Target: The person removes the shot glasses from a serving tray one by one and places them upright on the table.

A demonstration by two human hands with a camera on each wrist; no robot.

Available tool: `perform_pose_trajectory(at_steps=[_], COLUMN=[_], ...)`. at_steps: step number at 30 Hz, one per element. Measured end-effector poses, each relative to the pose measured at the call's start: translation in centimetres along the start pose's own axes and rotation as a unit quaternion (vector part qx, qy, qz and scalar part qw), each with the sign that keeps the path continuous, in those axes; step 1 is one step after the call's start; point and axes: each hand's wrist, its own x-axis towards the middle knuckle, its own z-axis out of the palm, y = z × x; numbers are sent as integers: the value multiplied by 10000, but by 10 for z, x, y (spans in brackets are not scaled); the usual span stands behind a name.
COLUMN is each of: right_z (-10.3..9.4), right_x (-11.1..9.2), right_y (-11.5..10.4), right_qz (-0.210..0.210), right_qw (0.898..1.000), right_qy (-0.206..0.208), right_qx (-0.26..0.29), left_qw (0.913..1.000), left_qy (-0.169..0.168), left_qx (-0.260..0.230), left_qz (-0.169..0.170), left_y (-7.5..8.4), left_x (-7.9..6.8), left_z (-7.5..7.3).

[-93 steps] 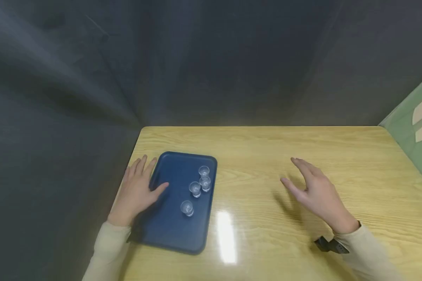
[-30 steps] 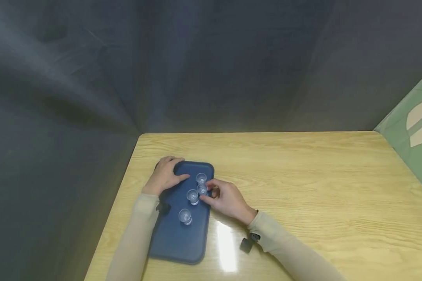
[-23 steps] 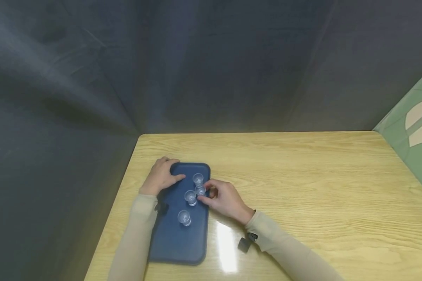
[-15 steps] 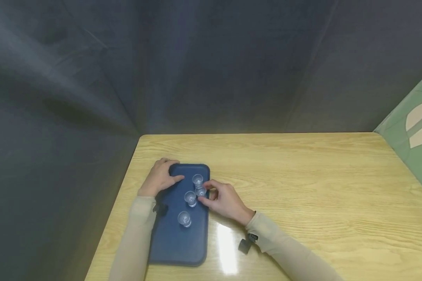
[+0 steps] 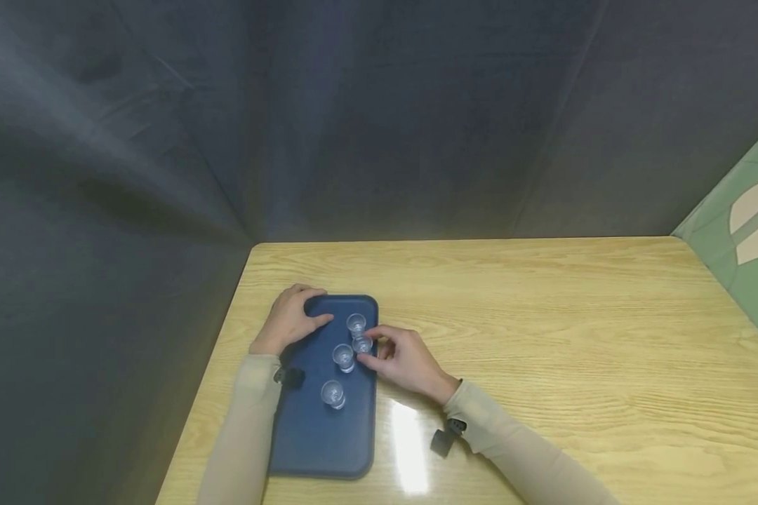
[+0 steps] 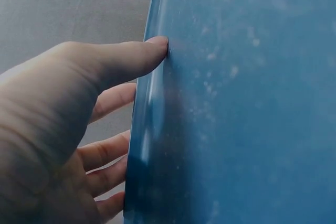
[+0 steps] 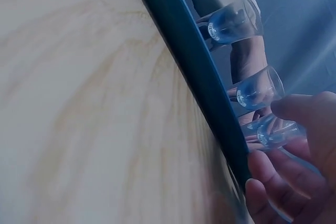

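Observation:
A blue tray (image 5: pixel 325 445) lies on the table and bears several small clear shot glasses. My left hand (image 5: pixel 288 321) grips the tray's far left edge; in the left wrist view the thumb lies over the rim and the fingers stand against its outer side. At the tray's right edge my right hand (image 5: pixel 407 361) pinches one shot glass (image 5: pixel 363 346) between thumb and index finger. Close behind it is another glass (image 5: pixel 356 322), a third glass (image 5: pixel 343 356) is just left of it, and one more glass (image 5: pixel 333 394) sits nearer. The right wrist view shows upright glasses (image 7: pixel 233 23).
The wood-grained table (image 5: pixel 543 337) extends far to the right of the tray. Dark curtains (image 5: pixel 417 119) hang behind it and along its left side. A green patterned panel (image 5: pixel 748 231) is at the far right. Light glares off the tabletop near the tray.
Both hands have come in: the left onto the tray's edge, the right leftward from over the table to the glass. The tray looks slightly turned. Over the last second little has moved.

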Motion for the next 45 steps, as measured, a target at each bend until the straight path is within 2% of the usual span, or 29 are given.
perform_pose_trajectory(at_steps=[15, 22, 28, 34, 45], right_z=[-12, -24, -34, -45, -71], right_x=[-8, -17, -23, -31, -47], right_y=[4, 13, 21, 28, 42], right_qz=[265, 668, 838, 1079, 915], right_qw=[9959, 9864, 9831, 9752, 9696], right_qy=[135, 262, 319, 492, 863], right_qx=[852, 1477, 1598, 1869, 2100], left_qw=[10000, 9999, 9999, 9999, 9999], left_qy=[-27, -85, -109, -85, -53], left_qx=[30, -8, -91, -86, -98], left_qz=[-41, 63, 11, 59, 104], left_y=[-3, -3, -2, -4, -6], left_x=[-2, -1, -1, -1, -3], left_z=[1, 2, 3, 4, 3])
